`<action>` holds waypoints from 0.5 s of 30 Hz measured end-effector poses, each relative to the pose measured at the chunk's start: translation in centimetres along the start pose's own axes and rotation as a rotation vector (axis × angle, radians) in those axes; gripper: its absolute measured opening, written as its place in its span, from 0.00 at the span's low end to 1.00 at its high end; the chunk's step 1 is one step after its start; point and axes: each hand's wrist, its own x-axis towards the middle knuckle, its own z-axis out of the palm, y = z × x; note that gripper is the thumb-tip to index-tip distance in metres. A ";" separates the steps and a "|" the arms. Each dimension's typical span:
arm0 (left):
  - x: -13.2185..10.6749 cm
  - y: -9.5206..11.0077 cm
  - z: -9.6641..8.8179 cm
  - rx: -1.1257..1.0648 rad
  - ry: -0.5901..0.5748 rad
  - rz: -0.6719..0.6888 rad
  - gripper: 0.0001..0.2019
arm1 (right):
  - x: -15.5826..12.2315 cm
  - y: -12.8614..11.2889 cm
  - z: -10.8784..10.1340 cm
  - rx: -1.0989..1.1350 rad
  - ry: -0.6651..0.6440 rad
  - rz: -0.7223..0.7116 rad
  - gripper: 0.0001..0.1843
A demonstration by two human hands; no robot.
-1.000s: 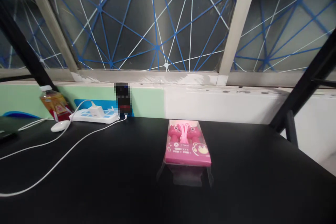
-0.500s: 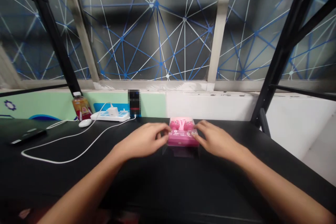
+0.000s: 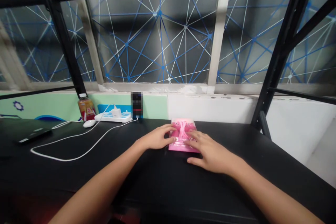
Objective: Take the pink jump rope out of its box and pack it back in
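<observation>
A pink box (image 3: 179, 145) with white print and a clear upper part sits on the black desk in the middle of the head view. Pale pink strands and a darker pink item show inside it; I cannot tell what they are. My left hand (image 3: 158, 138) grips the left side of the box, its thumb at the near left corner and its fingers along the edge. Over the right part of the box lies my right hand (image 3: 210, 151), fingers spread across its top and thumb out over the desk, holding nothing.
At the back left stand a bottle (image 3: 86, 107), a white power strip (image 3: 112, 117) with a charger plugged in, and a blurred-out phone-like device (image 3: 137, 104). A white mouse (image 3: 89, 123) and looping white cable (image 3: 65, 160) lie nearby. Black frame posts (image 3: 273, 63) rise behind.
The box's top now faces me more, and its near side no longer shows. My right hand has moved from the right edge onto the top, fingers spreading. The camera view has shifted slightly.
</observation>
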 end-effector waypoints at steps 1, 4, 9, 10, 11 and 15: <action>0.1 -0.1 0.1 -0.006 0.002 -0.003 0.22 | 0.2 -0.6 0.1 -0.016 0.009 -0.038 0.25; 0.2 -0.5 0.3 -0.013 0.021 -0.014 0.20 | 0.7 -1.7 0.8 -0.057 0.073 -0.097 0.15; 0.2 -0.6 0.6 0.084 0.064 0.009 0.17 | 0.8 -1.5 1.4 -0.110 0.186 -0.013 0.18; 0.2 -0.5 0.6 0.101 0.071 0.013 0.17 | 0.7 -1.5 1.3 -0.093 0.159 -0.023 0.16; 0.2 -0.4 0.6 0.114 0.078 0.014 0.17 | 0.6 -1.6 1.1 -0.063 0.115 -0.051 0.13; 0.5 -0.2 0.9 0.160 0.108 -0.051 0.16 | 0.0 -2.5 -0.1 0.089 -0.057 -0.206 0.11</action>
